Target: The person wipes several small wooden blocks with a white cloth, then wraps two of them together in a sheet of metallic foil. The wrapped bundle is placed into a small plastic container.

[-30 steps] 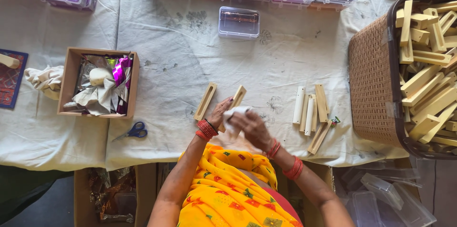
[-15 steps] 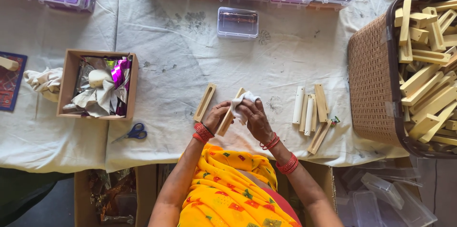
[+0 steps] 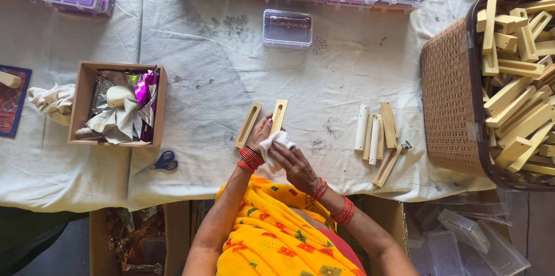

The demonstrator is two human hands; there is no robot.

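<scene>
Wooden and pale, the slotted strip (image 3: 278,116) stands on the cloth-covered worktop (image 3: 219,79), its long axis running away from the person, just above both hands. Left hand (image 3: 261,135) pinches its near end; right hand (image 3: 291,161) presses a white cloth (image 3: 274,144) against it.

I am seeing the left hand (image 3: 260,134) tipping the slotted wooden strip (image 3: 278,117) more upright than half a second ago, while the right hand (image 3: 293,163) is drawing the white cloth (image 3: 275,144) down toward the strip's near end from its middle.
</scene>
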